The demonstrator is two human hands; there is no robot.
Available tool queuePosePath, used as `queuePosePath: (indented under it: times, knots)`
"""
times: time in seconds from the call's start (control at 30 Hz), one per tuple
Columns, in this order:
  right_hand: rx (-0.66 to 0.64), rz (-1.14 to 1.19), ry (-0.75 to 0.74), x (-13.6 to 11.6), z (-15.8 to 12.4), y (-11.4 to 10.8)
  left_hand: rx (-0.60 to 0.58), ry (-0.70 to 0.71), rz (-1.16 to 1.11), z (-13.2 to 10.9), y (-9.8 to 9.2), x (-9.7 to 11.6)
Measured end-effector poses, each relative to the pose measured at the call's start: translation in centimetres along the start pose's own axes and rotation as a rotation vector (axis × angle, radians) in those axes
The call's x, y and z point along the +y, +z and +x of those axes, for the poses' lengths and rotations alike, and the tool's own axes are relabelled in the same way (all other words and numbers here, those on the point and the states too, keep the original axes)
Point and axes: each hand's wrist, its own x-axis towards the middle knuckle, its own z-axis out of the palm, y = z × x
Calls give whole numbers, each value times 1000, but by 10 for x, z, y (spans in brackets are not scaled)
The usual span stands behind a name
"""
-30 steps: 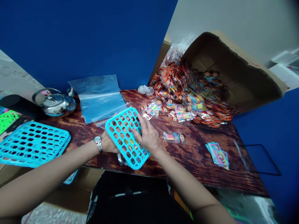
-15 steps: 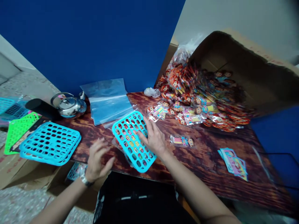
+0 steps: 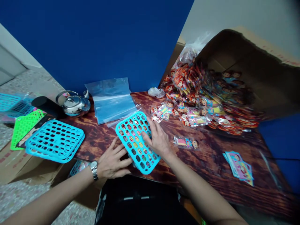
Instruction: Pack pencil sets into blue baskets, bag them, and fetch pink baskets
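Note:
A light blue perforated plastic basket (image 3: 138,147) is tilted above the table's front part, and colourful printed things show through its holes. My right hand (image 3: 157,137) grips its right side, thumb on the perforated face and the other fingers along the edge. At the basket's lower left edge, my left hand (image 3: 114,161) is open with its fingers spread; some fingertips pass behind the edge. A little clear film seems to show there. Right of my right hand lies a clear-wrapped packet (image 3: 186,142) with a cartoon figure and pink sticks.
Stacked blue baskets (image 3: 55,140) stand at the table's left edge, by a metal kettle (image 3: 76,105). Clear plastic bags (image 3: 111,101) lie at the back. Wrapped packets (image 3: 187,84) spill from a cardboard box (image 3: 264,72). Printed cards (image 3: 239,168) lie at the right.
My left hand has moved right, from apart from the basket to its lower left edge. My right hand still grips the basket. The view has shifted slightly.

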Motion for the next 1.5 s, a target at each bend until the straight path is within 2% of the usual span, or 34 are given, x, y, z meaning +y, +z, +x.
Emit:
queuePosePath:
  times: [0.1, 0.2, 0.4, 0.63, 0.77, 0.83, 0.9, 0.97, 1.17, 1.33, 1.5]
  knots:
    - [-7, -3, -6, -1, 0, -1, -90, 27, -3, 11, -8, -2]
    - [-18, -3, -4, -1, 1, -2, -158, 0, -20, 20, -3, 1]
    - [-32, -10, 15, -2, 1, -2, -121, -84, -51, 27, 14, 12]
    - [-128, -83, 79, -3, 3, 0, -56, -102, -61, 14, 12, 9]
    - [-104, -102, 58, -2, 3, 1, 30, -113, -28, 2, 7, 10]
    - [-97, -103, 57, -2, 3, 1, 111, -133, 0, -7, 7, 12]
    - [-93, -96, 51, -2, 2, 1, 224, -213, 8, -16, 11, 13]
    - [-91, -84, 45, -1, 2, 1, 281, -300, 12, -20, 15, 10]
    - [-89, -9, 33, 2, 2, -1, 118, -238, 42, -7, 19, -11]
    - [-81, 18, 23, 4, 2, -1, 170, -220, 100, 0, 16, -18]
    - [-104, -2, -9, 5, 1, -1, -26, -92, -26, 7, 16, -25]
